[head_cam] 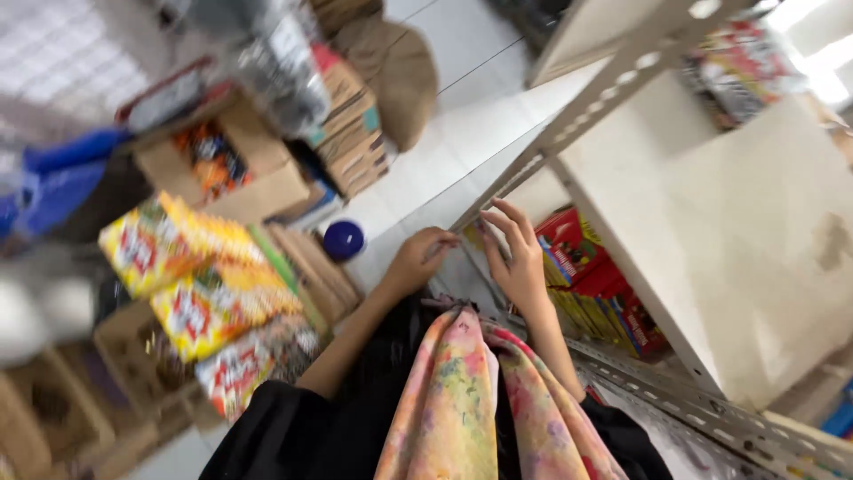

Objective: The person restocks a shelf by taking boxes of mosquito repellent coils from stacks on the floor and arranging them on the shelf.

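Note:
My left hand (418,260) is curled by the foot of a perforated metal shelf post (569,124), its fingers closed near the post; whether it grips anything is unclear. My right hand (518,258) has its fingers spread and reaches toward a row of red and yellow boxes (591,284) on the low shelf, fingertips at the post and the first box. A patterned pink and yellow scarf (462,391) hangs below my arms over black sleeves.
A cream shelf board (746,240) juts out on the right. Open cardboard cartons (249,169) with packets, yellow snack packs (191,267), a blue round lid (343,239) and stacked boxes crowd the white tiled floor on the left.

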